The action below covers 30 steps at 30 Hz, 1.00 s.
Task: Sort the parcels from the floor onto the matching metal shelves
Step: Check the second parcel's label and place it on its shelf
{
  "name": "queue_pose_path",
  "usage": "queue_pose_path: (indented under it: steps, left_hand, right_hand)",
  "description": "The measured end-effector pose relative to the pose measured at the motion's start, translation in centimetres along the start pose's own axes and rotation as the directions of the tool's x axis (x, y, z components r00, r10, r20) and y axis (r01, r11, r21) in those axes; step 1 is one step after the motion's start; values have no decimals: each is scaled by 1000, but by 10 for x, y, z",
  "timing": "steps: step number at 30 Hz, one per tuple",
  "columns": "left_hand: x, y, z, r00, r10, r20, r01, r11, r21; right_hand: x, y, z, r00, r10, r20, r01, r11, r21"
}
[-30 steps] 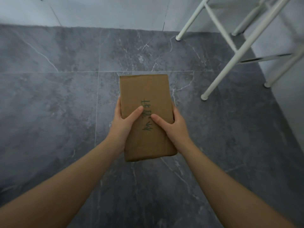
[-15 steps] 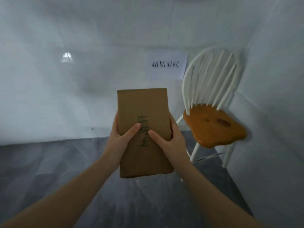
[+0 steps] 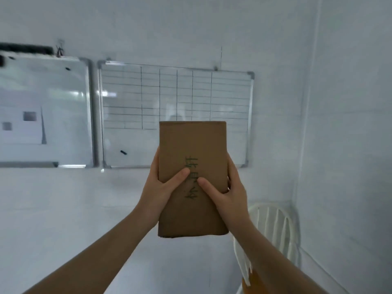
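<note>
Both hands are raised in front of the camera, and one brown cardboard parcel (image 3: pixel 192 177) is held upright between them, well clear of any surface, against the white wall (image 3: pixel 169 28). The left hand (image 3: pixel 158 187) is wrapped around the parcel's left edge, with its thumb laid across the front face; the right hand (image 3: pixel 230 192) is closed on the right edge in the same way, its thumb pointing inward so that the two thumb tips lie close together, near the middle of the face. Green handwriting (image 3: pixel 192 178) is marked on the front of the parcel — a few characters running down its length, turned sideways and partly covered by the thumbs, so they cannot be read with any certainty. No printed label or brand is seen on the cardboard.

Behind the parcel, a whiteboard ruled with a grid (image 3: pixel 176 98) is fixed to the wall; its cells are seen to be blank, and a small dark magnet (image 3: pixel 123 152) sits near its lower left corner. Just beside it on the left a second whiteboard (image 3: pixel 44 111) is mounted, with a sheet of paper (image 3: pixel 21 124) bearing blurred grey patches — nothing on it is legible. At lower right, partly hidden by the right forearm, a white spindle-back chair (image 3: pixel 275 228) with an orange-brown seat is seen against the corner.
</note>
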<state>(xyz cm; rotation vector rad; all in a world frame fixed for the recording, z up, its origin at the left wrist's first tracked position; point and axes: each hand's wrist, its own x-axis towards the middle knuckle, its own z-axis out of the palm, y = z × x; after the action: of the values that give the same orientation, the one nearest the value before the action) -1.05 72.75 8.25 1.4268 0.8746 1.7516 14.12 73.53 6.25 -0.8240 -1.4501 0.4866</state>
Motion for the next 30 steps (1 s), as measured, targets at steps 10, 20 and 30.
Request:
queue_pose_path:
  steps: [10, 20, 30]
  left_hand:
    - [1, 77, 8, 994, 110, -19, -110, 993, -34]
    - [-1, 77, -1, 992, 125, -5, -125, 992, -22]
    - [8, 86, -30, 995, 102, 19, -101, 993, -58]
  right_hand:
    - [16, -79, -9, 990, -138, -14, 139, 989, 58]
    - [12, -73, 0, 989, -142, -32, 145, 985, 94]
    - [32, -81, 6, 1000, 16, 26, -23, 955, 295]
